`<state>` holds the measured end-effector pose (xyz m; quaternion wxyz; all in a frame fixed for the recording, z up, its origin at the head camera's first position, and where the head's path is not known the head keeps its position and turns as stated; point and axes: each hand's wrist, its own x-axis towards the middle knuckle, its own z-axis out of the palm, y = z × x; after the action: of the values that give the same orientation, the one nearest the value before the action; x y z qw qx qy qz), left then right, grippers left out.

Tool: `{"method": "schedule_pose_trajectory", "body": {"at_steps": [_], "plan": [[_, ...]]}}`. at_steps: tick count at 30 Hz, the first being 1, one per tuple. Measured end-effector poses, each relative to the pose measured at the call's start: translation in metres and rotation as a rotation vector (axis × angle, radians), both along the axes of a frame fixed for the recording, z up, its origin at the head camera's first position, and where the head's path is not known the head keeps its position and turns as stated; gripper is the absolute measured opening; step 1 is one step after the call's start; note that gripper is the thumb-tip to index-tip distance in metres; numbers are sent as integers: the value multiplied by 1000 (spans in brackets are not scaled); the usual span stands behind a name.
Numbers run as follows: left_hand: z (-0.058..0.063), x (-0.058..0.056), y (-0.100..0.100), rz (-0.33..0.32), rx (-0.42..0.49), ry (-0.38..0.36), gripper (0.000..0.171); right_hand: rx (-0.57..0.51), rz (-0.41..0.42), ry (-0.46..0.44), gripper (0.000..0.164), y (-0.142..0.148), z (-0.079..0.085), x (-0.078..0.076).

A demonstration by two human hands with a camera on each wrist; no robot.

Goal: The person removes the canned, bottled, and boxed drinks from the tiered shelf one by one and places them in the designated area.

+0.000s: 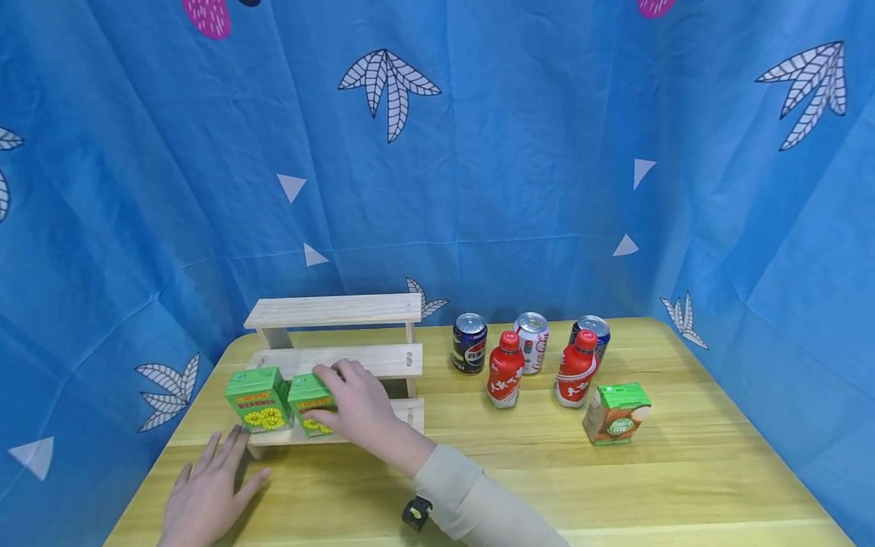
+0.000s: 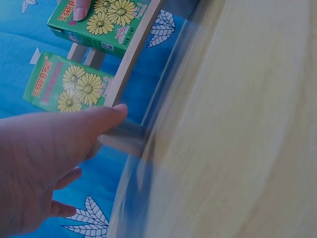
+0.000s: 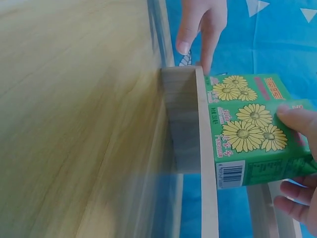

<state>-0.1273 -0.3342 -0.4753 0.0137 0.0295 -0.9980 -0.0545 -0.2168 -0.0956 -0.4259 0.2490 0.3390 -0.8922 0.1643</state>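
On the lowest step of a three-tier wooden rack (image 1: 335,301) stand two green drink cartons with yellow flowers. My right hand (image 1: 362,403) grips the right-hand carton (image 3: 252,134), thumb on its flowered front and fingers behind it. The other carton (image 1: 260,399) stands just to its left at the step's end. My left hand (image 1: 208,486) is by the rack's front left corner, fingers extended and holding nothing. In the left wrist view, the left thumb lies along the step's end, just below the left carton (image 2: 69,84).
Right of the rack stand a dark Pepsi can (image 1: 469,343), a white can (image 1: 532,342) and another dark can (image 1: 592,331). Before them are two red bottles (image 1: 506,371) (image 1: 576,370) and a green-brown carton (image 1: 617,414). A small black object (image 1: 416,513) is beside my right sleeve.
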Motion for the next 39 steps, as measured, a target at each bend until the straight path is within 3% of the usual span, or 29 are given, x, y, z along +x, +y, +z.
{"method": "schedule_pose_trajectory", "body": {"at_steps": [10, 23, 39], "plan": [[0, 0, 0, 4, 4, -5, 92, -49, 60, 126, 63, 3, -3, 1], [-3, 1, -1, -1, 8, 18, 92, -53, 122, 176, 61, 11, 5, 8], [-2, 0, -1, 11, 14, -13, 93, -70, 111, 131, 60, 49, 9, 18]]}}
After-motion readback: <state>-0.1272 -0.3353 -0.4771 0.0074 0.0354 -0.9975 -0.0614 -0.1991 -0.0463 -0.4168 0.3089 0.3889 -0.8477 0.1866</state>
